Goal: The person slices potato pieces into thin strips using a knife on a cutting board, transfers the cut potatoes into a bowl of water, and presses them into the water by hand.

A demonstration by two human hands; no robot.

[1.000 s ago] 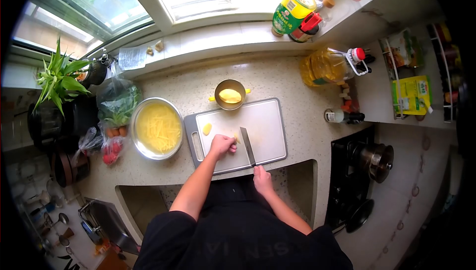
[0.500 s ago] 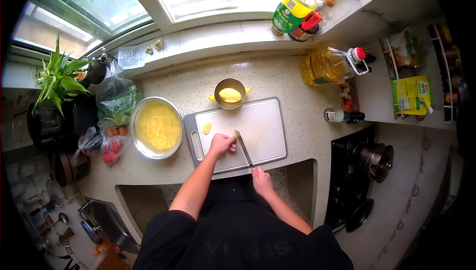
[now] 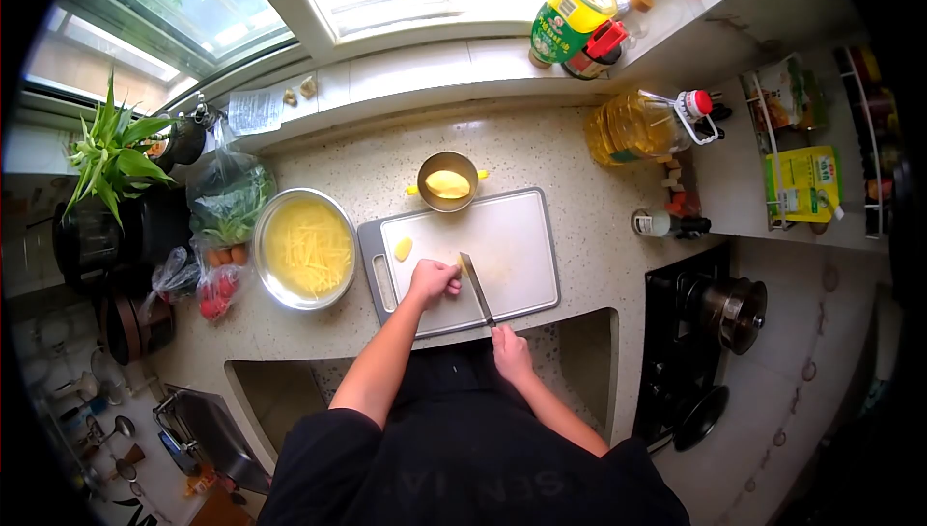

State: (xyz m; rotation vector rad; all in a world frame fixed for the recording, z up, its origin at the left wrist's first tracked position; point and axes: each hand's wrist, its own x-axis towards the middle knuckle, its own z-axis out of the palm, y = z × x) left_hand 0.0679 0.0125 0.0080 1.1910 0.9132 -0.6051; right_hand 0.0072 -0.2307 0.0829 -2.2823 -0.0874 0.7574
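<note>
My right hand (image 3: pixel 511 352) is closed around the handle of a kitchen knife (image 3: pixel 478 290), whose blade slants over the white cutting board (image 3: pixel 521 261). Just left of the blade, my left hand (image 3: pixel 435 282) rests on the board with its fingers curled over a small yellow potato piece (image 3: pixel 460 263), mostly hidden. A flat potato slice (image 3: pixel 403 249) lies at the board's left side. Behind the board, a small metal pot (image 3: pixel 425 175) with yellow handles holds a peeled potato (image 3: pixel 448 184). To the left, a large metal bowl (image 3: pixel 263 254) contains pale yellow potato strips (image 3: pixel 317 251).
Bagged greens (image 3: pixel 232 203) and bagged red vegetables (image 3: pixel 218 294) lie left of the bowl. An oil jug (image 3: pixel 628 130) and a dark-capped bottle (image 3: pixel 657 225) stand at the back right. The black stove (image 3: pixel 666 362) is at right, carrying a pot (image 3: pixel 736 318).
The knife blade has shifted very slightly rightward from my left fingers. Both hands otherwise stay almost where they were.
</note>
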